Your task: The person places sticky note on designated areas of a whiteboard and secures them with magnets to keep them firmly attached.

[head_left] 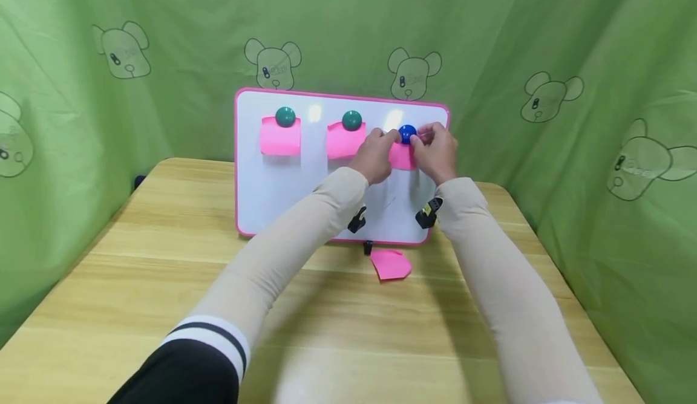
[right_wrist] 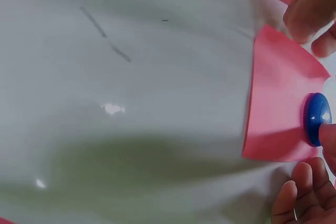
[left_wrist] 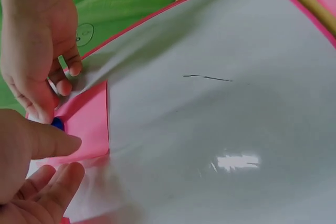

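A round blue magnet (head_left: 407, 133) sits over the top of a pink sticky note (right_wrist: 283, 98) on the right part of a pink-rimmed whiteboard (head_left: 305, 204). My right hand (head_left: 437, 152) has its thumb at the magnet's edge, the other fingers bent beside the note. From the left, my left hand (head_left: 376, 155) reaches the note's upper corner, its fingertips close to the magnet. Seen from the left wrist, the left thumb (left_wrist: 55, 141) overlaps the note. Two more pink notes, one left (head_left: 280, 138) and one middle (head_left: 344, 143), hang under green magnets (head_left: 285, 117).
A loose pink note (head_left: 391, 265) lies on the wooden table (head_left: 327, 313) before the board, near a small black clip-like piece (head_left: 368, 247) at its lower edge. Green cloth (head_left: 337, 11) with bear drawings surrounds the table. Short dark pen marks (left_wrist: 208, 77) show on the board.
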Demonstrator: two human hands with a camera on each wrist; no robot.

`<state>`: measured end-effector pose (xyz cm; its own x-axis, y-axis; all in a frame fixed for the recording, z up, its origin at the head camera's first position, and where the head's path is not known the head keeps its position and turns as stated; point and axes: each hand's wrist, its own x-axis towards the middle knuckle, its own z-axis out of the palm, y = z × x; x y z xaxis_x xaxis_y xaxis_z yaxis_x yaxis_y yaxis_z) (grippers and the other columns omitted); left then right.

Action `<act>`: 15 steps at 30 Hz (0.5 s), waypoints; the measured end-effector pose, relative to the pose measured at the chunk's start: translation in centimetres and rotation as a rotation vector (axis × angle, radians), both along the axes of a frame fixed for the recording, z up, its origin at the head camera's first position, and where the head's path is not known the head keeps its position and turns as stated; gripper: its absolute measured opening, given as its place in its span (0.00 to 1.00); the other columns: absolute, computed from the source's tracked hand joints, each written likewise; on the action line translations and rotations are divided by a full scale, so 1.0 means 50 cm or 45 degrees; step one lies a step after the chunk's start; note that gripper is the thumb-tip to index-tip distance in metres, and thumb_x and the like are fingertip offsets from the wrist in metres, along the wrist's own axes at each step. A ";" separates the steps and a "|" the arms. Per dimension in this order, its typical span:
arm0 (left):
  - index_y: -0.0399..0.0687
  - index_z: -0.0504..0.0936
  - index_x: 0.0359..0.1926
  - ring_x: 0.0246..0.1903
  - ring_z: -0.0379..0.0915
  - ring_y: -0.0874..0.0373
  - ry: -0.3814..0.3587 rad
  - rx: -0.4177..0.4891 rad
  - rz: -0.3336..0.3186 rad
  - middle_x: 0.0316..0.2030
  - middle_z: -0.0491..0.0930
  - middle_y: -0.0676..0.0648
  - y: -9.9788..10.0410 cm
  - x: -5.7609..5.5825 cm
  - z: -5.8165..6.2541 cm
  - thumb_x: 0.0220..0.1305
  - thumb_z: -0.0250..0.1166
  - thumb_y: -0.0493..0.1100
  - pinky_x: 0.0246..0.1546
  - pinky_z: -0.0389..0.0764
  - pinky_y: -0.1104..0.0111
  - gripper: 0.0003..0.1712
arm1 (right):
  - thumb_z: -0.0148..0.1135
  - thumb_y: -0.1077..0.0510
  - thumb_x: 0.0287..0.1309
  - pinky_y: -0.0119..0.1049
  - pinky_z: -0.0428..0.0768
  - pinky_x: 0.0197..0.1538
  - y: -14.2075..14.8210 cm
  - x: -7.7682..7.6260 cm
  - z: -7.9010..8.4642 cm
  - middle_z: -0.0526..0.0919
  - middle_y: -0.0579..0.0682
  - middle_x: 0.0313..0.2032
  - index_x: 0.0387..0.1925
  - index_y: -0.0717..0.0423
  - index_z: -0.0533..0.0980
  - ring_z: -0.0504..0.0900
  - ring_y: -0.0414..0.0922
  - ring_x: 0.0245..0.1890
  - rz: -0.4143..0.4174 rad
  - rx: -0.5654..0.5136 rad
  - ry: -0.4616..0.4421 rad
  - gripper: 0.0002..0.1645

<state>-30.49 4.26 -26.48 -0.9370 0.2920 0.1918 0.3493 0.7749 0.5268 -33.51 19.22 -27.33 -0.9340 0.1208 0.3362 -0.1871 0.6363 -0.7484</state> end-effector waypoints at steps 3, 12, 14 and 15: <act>0.54 0.68 0.65 0.53 0.67 0.58 -0.001 0.013 -0.041 0.57 0.67 0.46 -0.011 0.013 -0.007 0.61 0.62 0.30 0.51 0.77 0.71 0.32 | 0.57 0.59 0.65 0.38 0.78 0.48 0.012 0.010 -0.006 0.77 0.57 0.44 0.51 0.63 0.72 0.74 0.49 0.44 0.008 0.005 0.004 0.16; 0.46 0.70 0.63 0.49 0.71 0.56 0.087 0.040 -0.120 0.53 0.72 0.45 -0.074 0.050 -0.037 0.65 0.62 0.38 0.49 0.77 0.69 0.25 | 0.57 0.58 0.64 0.37 0.77 0.46 0.042 0.033 -0.024 0.75 0.56 0.42 0.50 0.63 0.73 0.74 0.48 0.42 -0.008 0.011 0.025 0.16; 0.45 0.70 0.62 0.49 0.72 0.55 0.099 0.066 -0.121 0.53 0.72 0.45 -0.092 0.058 -0.047 0.65 0.62 0.38 0.48 0.78 0.69 0.25 | 0.57 0.57 0.65 0.37 0.77 0.45 0.049 0.041 -0.030 0.75 0.55 0.42 0.50 0.62 0.72 0.73 0.48 0.42 -0.012 -0.003 0.005 0.16; 0.45 0.71 0.62 0.48 0.72 0.55 0.106 0.088 -0.117 0.53 0.72 0.44 -0.102 0.064 -0.052 0.65 0.62 0.38 0.47 0.78 0.68 0.25 | 0.57 0.57 0.65 0.36 0.77 0.45 0.053 0.045 -0.034 0.74 0.55 0.42 0.50 0.62 0.72 0.73 0.47 0.42 -0.017 -0.010 -0.006 0.16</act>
<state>-27.32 -0.82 -29.08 -0.8868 0.3593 0.2906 0.4620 0.7004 0.5440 -31.24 21.88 -29.02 -0.9338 0.1357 0.3310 -0.1753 0.6328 -0.7542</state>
